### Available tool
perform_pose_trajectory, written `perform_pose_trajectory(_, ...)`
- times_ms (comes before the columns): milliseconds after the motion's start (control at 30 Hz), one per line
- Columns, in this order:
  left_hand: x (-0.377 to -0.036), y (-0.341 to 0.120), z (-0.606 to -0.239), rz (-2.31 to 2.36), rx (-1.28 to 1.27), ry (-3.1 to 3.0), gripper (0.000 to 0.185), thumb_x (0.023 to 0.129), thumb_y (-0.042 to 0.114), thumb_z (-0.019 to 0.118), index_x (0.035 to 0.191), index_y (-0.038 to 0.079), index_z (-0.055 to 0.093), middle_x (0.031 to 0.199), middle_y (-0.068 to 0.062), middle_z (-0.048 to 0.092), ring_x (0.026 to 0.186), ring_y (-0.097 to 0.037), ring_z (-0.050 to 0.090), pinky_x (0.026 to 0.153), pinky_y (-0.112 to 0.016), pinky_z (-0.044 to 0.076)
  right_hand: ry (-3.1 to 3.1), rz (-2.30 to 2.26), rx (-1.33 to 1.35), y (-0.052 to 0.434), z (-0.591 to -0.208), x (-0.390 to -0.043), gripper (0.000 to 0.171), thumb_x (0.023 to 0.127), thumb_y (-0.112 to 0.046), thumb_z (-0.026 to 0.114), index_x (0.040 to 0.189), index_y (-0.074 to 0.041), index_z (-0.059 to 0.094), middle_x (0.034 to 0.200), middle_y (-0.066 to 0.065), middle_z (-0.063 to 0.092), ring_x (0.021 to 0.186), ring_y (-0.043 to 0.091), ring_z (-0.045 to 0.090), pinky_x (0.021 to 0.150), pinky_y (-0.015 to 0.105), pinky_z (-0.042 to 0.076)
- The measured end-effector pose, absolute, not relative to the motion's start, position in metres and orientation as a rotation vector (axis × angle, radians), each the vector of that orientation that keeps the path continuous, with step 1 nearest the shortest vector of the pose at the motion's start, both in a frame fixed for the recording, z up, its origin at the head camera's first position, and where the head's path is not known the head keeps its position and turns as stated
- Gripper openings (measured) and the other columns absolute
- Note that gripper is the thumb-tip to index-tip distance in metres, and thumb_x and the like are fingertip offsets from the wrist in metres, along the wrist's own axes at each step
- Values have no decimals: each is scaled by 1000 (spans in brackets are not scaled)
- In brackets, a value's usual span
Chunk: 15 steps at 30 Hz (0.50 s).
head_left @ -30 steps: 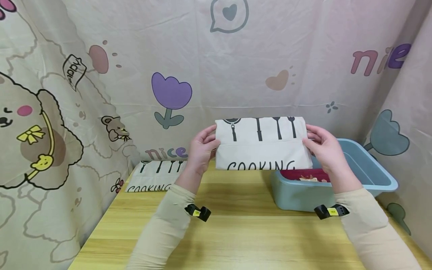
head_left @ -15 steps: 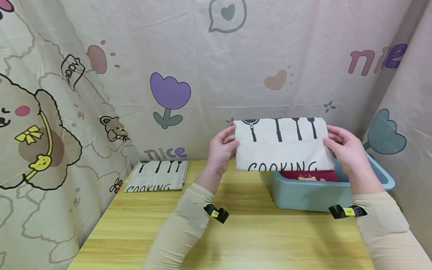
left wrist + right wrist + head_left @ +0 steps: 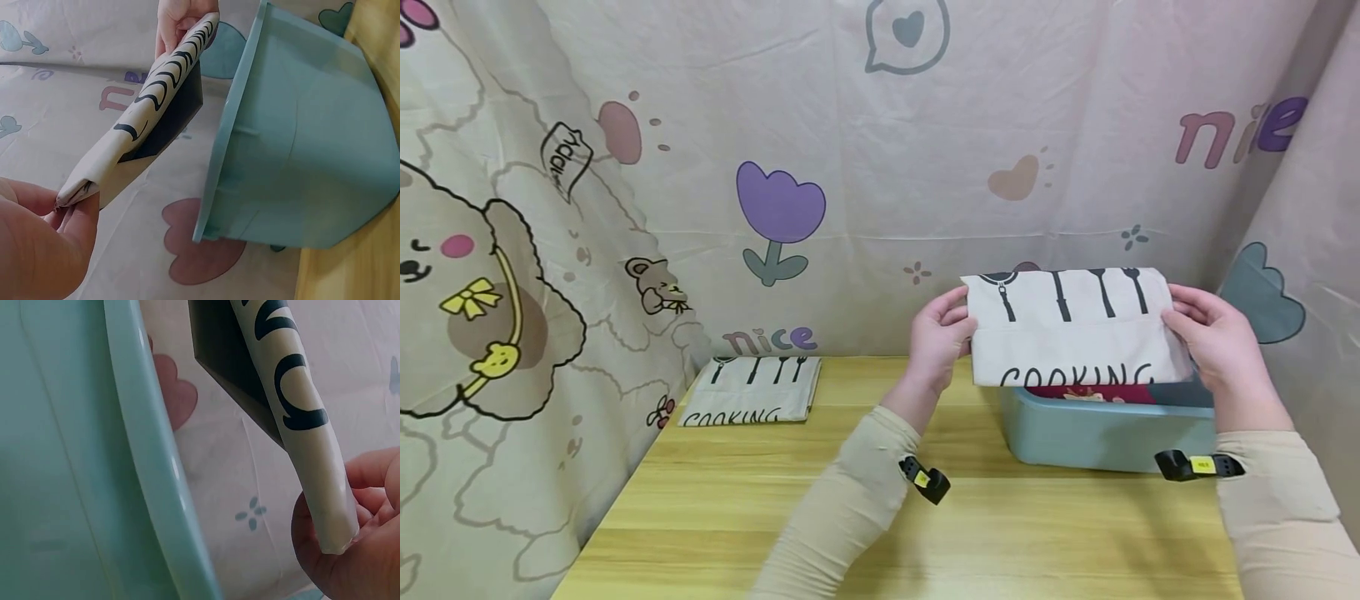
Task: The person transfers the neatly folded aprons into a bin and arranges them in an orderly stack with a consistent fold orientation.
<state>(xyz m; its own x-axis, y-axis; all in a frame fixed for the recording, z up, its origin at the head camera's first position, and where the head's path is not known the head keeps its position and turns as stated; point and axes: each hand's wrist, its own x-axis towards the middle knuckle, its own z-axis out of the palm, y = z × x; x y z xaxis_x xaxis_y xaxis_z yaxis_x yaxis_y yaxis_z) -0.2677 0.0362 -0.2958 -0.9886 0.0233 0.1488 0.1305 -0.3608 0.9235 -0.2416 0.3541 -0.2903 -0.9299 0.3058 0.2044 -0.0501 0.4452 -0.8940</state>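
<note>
Above blue bin (image 3: 1097, 433), folded cloth (image 3: 1075, 329) pinched between both hands' fingers (image 3: 951, 321).

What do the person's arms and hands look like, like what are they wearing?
Both arms are covered in long, plain beige sleeves down to the wrists. Each wrist carries a small black clip with a yellow tag, the other at. The left hand and right hand are bare.
</note>
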Motion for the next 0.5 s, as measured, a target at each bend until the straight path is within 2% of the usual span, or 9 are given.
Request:
perform_pose_trajectory(267,-273,61,-303,-2573,-165,-1709,51,84,-18,60,128,6,66,93,-8,67,80,-16,63,66,-38,58,-2393,1474,-282,375,-293,-242,60,100,-33,55,153,-11,37,98,-19,51,89,6,49,64,9,47)
perform_pose_trajectory(500,-275,85,-305,-2507,-92,-1777,47,84,-17,63,122,9,70,90,-5,69,81,-16,65,65,-40,58,-2403,1481,-356,394,-297,-241,61,101,-34,55,154,-11,36,94,-24,50,87,3,48,62,9,44)
